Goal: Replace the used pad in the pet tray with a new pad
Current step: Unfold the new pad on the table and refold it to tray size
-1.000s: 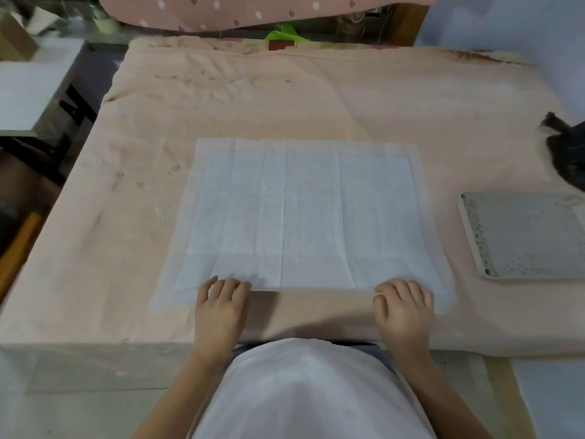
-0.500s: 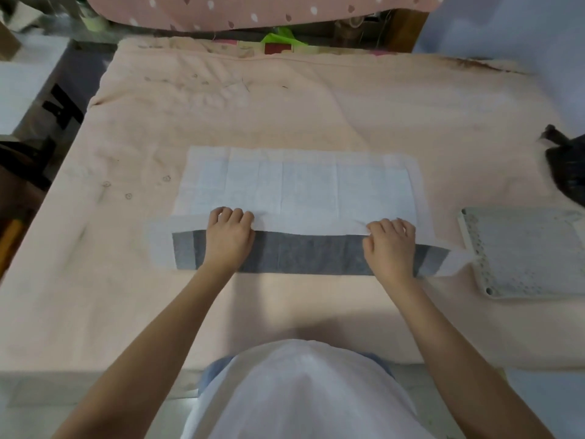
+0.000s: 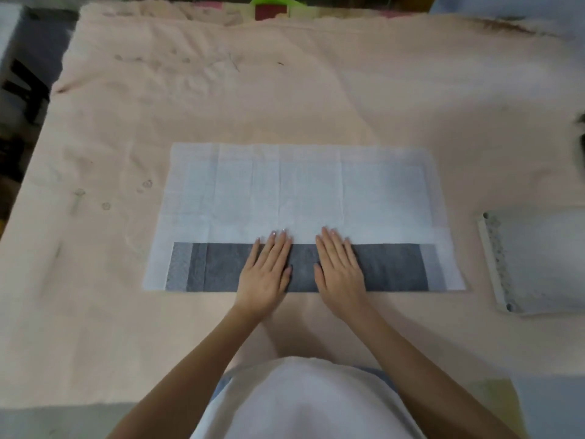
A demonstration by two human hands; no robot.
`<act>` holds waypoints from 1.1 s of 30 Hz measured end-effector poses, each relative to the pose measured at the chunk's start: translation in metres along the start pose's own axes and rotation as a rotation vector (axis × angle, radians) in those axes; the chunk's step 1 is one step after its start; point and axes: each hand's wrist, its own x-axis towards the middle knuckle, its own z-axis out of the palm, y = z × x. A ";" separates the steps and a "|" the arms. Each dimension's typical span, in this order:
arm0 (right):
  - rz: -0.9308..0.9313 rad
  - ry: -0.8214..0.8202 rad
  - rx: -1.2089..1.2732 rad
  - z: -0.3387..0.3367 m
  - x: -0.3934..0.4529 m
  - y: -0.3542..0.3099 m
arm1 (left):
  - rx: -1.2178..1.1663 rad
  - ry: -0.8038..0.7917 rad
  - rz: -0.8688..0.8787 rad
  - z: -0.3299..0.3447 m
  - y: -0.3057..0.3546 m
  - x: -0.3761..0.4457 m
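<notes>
While one tray (image 3: 535, 261) sits apart, two hands, left (image 3: 264, 274) and right (image 3: 340, 270), flat with released grip on one folded pad (image 3: 300, 198).

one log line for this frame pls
phase: folding pad | pad: near edge folded over, grey backing up | left hand, right hand: flat on fold | tray: right, apart

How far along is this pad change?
Early on. Done: the pad has its near edge folded over, grey backing showing. In hand: the left hand and right hand press the fold flat. Left: the tray sits apart at the right, no pad visible in it.
</notes>
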 end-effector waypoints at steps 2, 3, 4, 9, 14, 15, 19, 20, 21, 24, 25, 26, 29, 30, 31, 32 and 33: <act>-0.035 -0.043 0.013 0.008 0.008 -0.018 | 0.004 -0.053 -0.060 0.004 0.002 0.001; -0.035 -0.060 0.013 0.011 0.012 -0.025 | 0.007 -0.074 -0.080 0.004 0.001 0.001; -0.037 -0.083 0.010 0.012 0.015 -0.031 | 0.008 -0.092 -0.084 0.005 0.000 0.001; -0.055 -0.173 -0.014 0.016 0.021 -0.032 | -0.007 -0.135 -0.091 0.006 -0.001 0.002; -0.033 -0.163 -0.002 0.017 0.021 -0.030 | 0.027 -0.134 -0.104 0.008 -0.002 0.003; -0.019 -0.160 0.007 0.018 0.020 -0.028 | 0.030 -0.132 -0.106 0.008 -0.002 0.003; 0.047 -0.148 0.018 0.014 0.011 -0.006 | 0.038 -0.126 -0.115 0.009 -0.001 0.003; 0.056 -0.146 0.014 0.013 0.008 0.002 | 0.040 -0.127 -0.117 0.009 -0.001 0.003; 0.061 -0.148 0.005 0.012 0.005 0.010 | 0.039 -0.127 -0.117 0.008 -0.001 0.004; 0.097 -0.144 -0.015 0.007 -0.005 0.041 | 0.035 -0.133 -0.120 0.007 0.000 0.004; 0.119 -0.140 -0.018 0.004 -0.009 0.051 | 0.039 -0.138 -0.122 0.007 0.000 0.004; 0.139 -0.140 -0.022 0.001 -0.013 0.062 | 0.047 -0.143 -0.124 0.007 0.000 0.004; 0.190 -0.129 -0.021 -0.007 -0.026 0.092 | 0.058 -0.147 -0.123 0.007 0.000 0.004; 0.215 -0.123 -0.019 -0.010 -0.030 0.102 | 0.060 -0.149 -0.123 0.007 0.000 0.004; 0.246 -0.119 -0.018 -0.012 -0.034 0.112 | 0.061 -0.149 -0.124 0.006 0.001 0.005; 0.276 -0.118 -0.018 -0.015 -0.038 0.122 | 0.061 -0.147 -0.124 0.006 0.001 0.005; 0.301 -0.118 -0.017 -0.018 -0.041 0.131 | 0.058 -0.143 -0.125 0.006 0.001 0.005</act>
